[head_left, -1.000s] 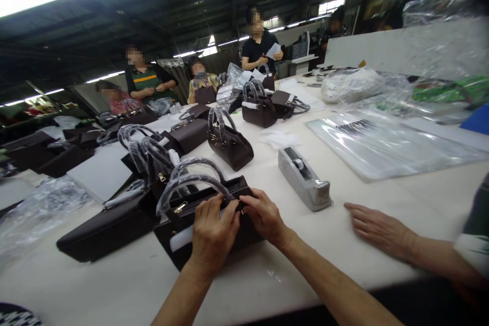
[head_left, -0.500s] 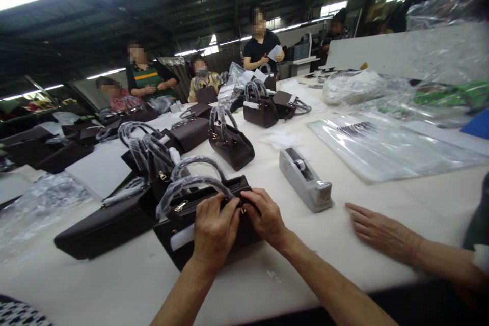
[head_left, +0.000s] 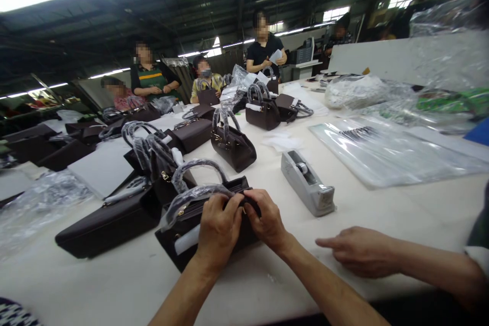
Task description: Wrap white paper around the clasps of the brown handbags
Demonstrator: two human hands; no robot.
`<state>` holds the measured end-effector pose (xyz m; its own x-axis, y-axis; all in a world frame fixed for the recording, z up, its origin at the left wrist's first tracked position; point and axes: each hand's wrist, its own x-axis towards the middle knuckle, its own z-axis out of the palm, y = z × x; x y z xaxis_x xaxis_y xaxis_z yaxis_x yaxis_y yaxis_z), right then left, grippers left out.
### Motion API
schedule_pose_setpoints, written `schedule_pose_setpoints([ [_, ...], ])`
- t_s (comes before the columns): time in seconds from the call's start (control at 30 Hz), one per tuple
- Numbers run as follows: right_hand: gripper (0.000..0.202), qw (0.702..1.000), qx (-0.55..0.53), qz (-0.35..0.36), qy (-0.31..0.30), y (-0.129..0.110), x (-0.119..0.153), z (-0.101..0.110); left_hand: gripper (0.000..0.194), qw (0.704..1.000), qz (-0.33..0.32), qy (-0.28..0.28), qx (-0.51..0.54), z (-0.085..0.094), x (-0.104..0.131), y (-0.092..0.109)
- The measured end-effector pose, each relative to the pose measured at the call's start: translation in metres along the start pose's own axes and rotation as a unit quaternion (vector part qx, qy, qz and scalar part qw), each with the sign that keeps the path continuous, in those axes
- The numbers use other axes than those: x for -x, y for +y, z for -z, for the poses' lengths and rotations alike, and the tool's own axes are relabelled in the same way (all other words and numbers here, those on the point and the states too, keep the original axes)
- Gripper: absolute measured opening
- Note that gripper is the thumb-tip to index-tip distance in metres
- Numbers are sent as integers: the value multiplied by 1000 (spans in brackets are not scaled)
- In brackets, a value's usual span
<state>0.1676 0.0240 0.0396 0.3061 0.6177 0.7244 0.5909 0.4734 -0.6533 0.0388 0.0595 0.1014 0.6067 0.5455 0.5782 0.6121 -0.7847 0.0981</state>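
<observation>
A dark brown handbag stands in front of me, its two handles wrapped in clear plastic and a white wrap around a part on its front. My left hand pinches the bag near the base of the front handle. Close beside it, my right hand is closed on the bag's right upper edge, near a small gold-coloured metal piece. What exactly lies between the fingertips is hidden. To the left, another dark brown bag lies on its side, touching a further bag with wrapped handles.
A grey tape dispenser sits right of my bag. A co-worker's hand points in from the right. Clear plastic bags lie flat beyond. More handbags cover the white table; several people stand or sit at its far side.
The co-worker's hand has moved left and nearer to me, index finger extended. My hands stay on the handbag; the left has shifted slightly right. The front handle sits a little lower.
</observation>
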Motion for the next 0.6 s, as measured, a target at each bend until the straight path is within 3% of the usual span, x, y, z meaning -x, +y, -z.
schedule_pose_setpoints([
  [0.13,41,999,-36,-13,-37,0,-5,7,32,995,37,-62,67,8,-6,-2],
  [0.27,45,998,-39,-24,-48,-4,-8,10,34,987,59,-86,119,15,-14,-5],
  [0.4,45,997,-51,-21,-56,-4,-6,11,42,989,89,-96,70,11,-14,1],
  [0.6,49,994,-58,-43,-79,-5,-9,15,44,993,73,-78,58,5,-12,0],
])
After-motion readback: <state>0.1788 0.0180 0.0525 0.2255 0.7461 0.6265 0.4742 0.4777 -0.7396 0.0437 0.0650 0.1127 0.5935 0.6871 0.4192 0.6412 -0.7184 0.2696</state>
